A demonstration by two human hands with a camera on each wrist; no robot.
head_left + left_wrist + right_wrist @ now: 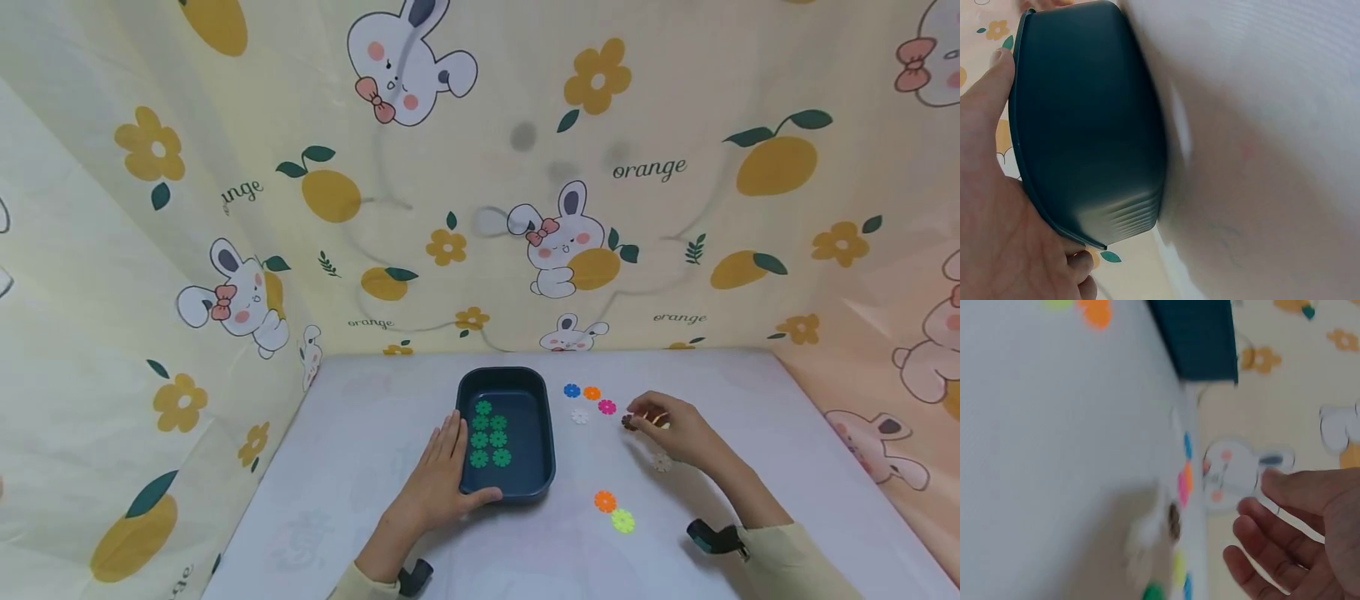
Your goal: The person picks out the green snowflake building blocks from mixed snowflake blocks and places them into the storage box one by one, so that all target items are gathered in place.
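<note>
A dark blue rectangular tray (545, 433) holds several green flower-shaped pieces (498, 438) on its left side. My left hand (442, 475) rests along the tray's left rim with straight fingers, the thumb lying across the near left corner. In the left wrist view that thumb (1000, 75) touches the rim of the dark container. My right hand (672, 423) hovers over the table right of the tray, its fingertips close over a brown flower-shaped piece (627, 422). Seen from the right wrist, the fingers (1272, 550) are loosely bent and spread, with nothing between them.
Blue (572, 390), orange (592, 392), pink (607, 407) and white (580, 417) flower pieces lie right of the tray. Nearer me are another orange piece (605, 501) and a yellow-green one (623, 521). Under the right hand, a green piece (1154, 592) shows. A patterned cloth (480, 275) hangs behind the table.
</note>
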